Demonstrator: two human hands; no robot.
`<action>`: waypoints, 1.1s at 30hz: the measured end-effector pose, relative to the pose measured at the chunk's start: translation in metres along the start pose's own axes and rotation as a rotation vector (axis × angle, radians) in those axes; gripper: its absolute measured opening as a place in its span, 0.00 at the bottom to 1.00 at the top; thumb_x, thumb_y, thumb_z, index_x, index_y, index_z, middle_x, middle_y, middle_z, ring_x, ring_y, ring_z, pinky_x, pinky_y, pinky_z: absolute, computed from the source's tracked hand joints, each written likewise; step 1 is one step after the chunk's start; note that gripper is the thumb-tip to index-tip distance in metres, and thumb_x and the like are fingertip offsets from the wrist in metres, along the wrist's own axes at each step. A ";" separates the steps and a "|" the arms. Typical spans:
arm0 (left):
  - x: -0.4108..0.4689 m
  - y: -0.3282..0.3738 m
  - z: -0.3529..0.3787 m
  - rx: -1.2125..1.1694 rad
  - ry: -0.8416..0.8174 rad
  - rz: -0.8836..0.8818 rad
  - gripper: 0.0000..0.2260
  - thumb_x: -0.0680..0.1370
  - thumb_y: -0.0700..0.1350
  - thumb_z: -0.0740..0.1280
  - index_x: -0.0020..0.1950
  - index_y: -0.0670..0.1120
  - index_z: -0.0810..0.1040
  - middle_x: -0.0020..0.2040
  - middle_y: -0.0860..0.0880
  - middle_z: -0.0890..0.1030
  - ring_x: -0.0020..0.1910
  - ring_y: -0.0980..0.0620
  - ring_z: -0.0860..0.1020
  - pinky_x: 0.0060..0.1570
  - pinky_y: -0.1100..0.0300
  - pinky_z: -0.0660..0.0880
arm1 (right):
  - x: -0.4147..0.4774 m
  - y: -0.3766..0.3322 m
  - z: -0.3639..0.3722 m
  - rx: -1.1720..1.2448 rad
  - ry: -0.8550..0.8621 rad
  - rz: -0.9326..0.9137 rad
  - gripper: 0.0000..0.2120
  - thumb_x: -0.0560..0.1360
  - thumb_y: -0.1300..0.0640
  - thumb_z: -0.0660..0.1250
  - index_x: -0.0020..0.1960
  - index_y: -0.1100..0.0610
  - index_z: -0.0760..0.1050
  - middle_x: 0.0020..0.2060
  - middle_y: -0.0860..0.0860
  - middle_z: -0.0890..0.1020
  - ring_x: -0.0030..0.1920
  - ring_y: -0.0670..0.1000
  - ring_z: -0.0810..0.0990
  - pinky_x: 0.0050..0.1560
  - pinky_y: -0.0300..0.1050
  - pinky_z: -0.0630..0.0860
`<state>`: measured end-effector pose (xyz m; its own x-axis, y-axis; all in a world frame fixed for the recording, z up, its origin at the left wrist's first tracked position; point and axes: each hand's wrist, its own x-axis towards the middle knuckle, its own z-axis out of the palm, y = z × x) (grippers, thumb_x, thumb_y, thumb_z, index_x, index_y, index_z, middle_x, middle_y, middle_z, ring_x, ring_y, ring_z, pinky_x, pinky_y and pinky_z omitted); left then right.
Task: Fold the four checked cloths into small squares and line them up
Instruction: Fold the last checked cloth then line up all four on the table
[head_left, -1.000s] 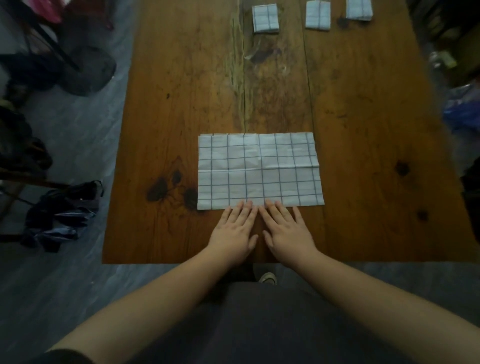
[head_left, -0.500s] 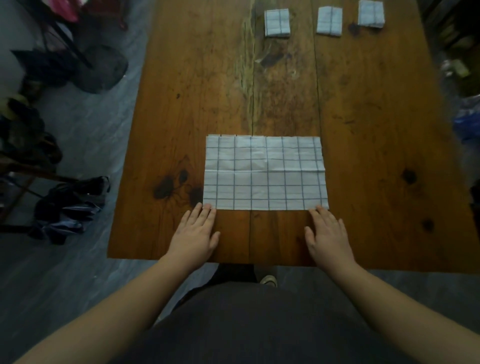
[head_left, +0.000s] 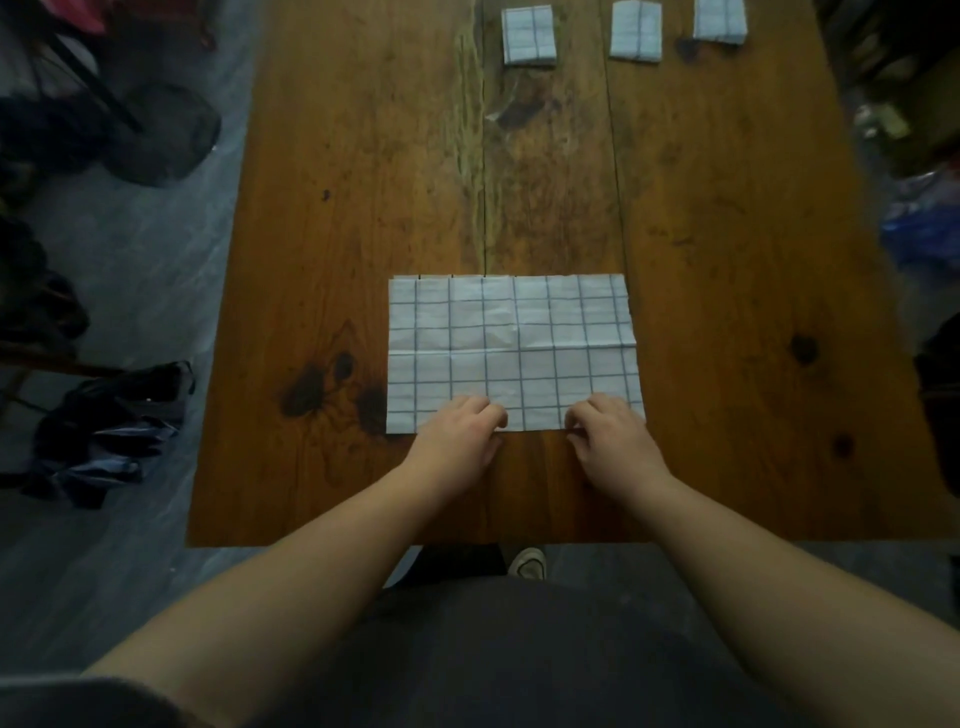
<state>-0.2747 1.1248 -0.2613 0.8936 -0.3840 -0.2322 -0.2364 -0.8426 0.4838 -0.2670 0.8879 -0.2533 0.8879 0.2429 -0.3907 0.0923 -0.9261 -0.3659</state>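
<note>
Toward the table's (head_left: 363, 208) near edge, the left hand (head_left: 457, 434) and right hand (head_left: 609, 434) pinch the cloth (head_left: 514, 338) by its near hem, fingers curled. It lies mid-table as a flat rectangle, still to be folded small. Three folded squares (head_left: 636, 32) line the far end.

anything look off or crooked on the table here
Nothing much. The open cloth lies flat and square to the table, only creased. The three folded squares sit in a row, slightly unevenly spaced.
</note>
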 end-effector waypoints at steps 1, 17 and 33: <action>0.002 -0.001 0.001 -0.006 -0.023 0.001 0.12 0.81 0.48 0.65 0.64 0.52 0.74 0.61 0.53 0.75 0.62 0.53 0.71 0.63 0.57 0.71 | 0.001 0.001 0.000 0.001 -0.005 -0.005 0.05 0.81 0.53 0.63 0.56 0.48 0.75 0.53 0.44 0.75 0.57 0.47 0.71 0.62 0.46 0.72; 0.011 -0.005 0.001 0.002 -0.012 0.037 0.12 0.81 0.49 0.64 0.64 0.50 0.76 0.60 0.50 0.76 0.59 0.51 0.74 0.58 0.56 0.74 | 0.012 0.003 -0.009 -0.025 -0.003 -0.056 0.06 0.82 0.54 0.61 0.55 0.51 0.76 0.50 0.45 0.74 0.51 0.47 0.70 0.55 0.43 0.72; -0.007 0.033 -0.029 0.055 0.304 -0.008 0.21 0.78 0.43 0.68 0.72 0.48 0.75 0.65 0.48 0.81 0.64 0.46 0.77 0.63 0.49 0.73 | -0.041 -0.038 -0.063 0.103 0.164 -0.169 0.04 0.77 0.53 0.66 0.47 0.46 0.71 0.45 0.41 0.73 0.47 0.44 0.72 0.50 0.42 0.73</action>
<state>-0.2776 1.1106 -0.2190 0.9668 -0.2537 0.0307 -0.2415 -0.8677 0.4346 -0.2782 0.8954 -0.1699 0.9257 0.3339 -0.1778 0.2065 -0.8398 -0.5021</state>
